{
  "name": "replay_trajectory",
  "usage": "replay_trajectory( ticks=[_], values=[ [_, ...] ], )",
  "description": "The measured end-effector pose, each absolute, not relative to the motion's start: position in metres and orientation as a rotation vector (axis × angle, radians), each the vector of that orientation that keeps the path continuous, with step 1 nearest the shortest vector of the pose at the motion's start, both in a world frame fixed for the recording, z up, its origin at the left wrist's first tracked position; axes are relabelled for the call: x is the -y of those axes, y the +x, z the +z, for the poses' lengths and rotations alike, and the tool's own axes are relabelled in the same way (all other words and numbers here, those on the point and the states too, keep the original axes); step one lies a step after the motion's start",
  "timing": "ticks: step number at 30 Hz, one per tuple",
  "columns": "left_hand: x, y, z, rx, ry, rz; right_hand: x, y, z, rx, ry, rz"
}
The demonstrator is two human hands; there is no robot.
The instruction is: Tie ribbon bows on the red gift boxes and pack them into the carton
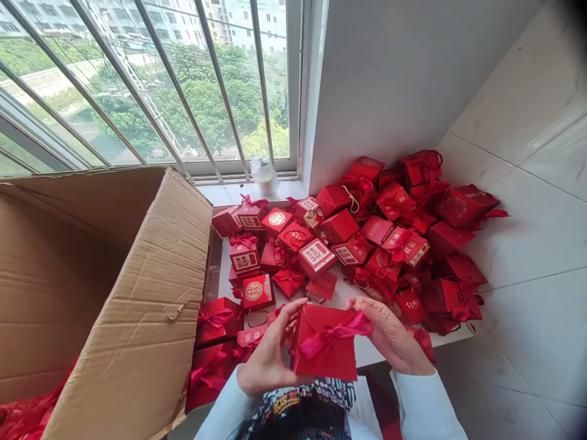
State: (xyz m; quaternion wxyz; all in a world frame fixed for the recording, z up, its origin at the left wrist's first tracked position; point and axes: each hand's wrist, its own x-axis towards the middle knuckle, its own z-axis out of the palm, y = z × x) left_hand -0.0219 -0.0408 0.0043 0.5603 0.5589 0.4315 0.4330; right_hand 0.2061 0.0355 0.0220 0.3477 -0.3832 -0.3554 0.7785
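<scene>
Cardboard carton point(59, 275) is standing open to the far left of the left hand, its torn flap point(151, 293) leaning up beside the hands. Red ribbon-tied boxes point(215, 321) are lying just left of the left hand, between it and the carton. Further ahead of the hands, a barred window point(183, 79) is showing green trees, and a clear plastic bag point(265, 174) is sitting on its sill.

The left hand point(268, 345) is closing around the left side of a red gift box point(323, 351), its fingers curling over the upper edge and gripping firmly. That box is sitting directly between the hands, just above the person's lap, and is roughly square, so no clear long axis shows. A pink ribbon bow point(334, 333) is crossing its face on a slant, rising toward the right hand, which is nearer the ribbon's loose end. The right hand point(389, 333) is resting against the box's upper right side, fingers bent and partly spread; whether it is pinching the ribbon, I cannot tell.

Ahead of and right of the right hand, a heap of red gift boxes and bags point(413, 244) is covering a white ledge point(458, 333), with white floor tiles point(527, 342) stretching beyond it.
</scene>
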Motion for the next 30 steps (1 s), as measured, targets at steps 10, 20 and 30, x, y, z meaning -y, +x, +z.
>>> replay_trajectory(
  ticks=[10, 20, 30],
  values=[
    [-0.035, -0.034, 0.018, -0.989, 1.408, 1.167, -0.097, 0.168, 0.03, 0.759, -0.94, 1.799],
    [-0.118, -0.057, -0.022, -1.37, 1.599, 1.033, -0.174, 0.132, -0.023, 0.79, -0.947, 1.66],
    [-0.101, -0.045, 0.006, -1.878, 1.86, 1.176, -0.192, 0.147, -0.03, 1.09, -1.071, 1.673]
  ],
)
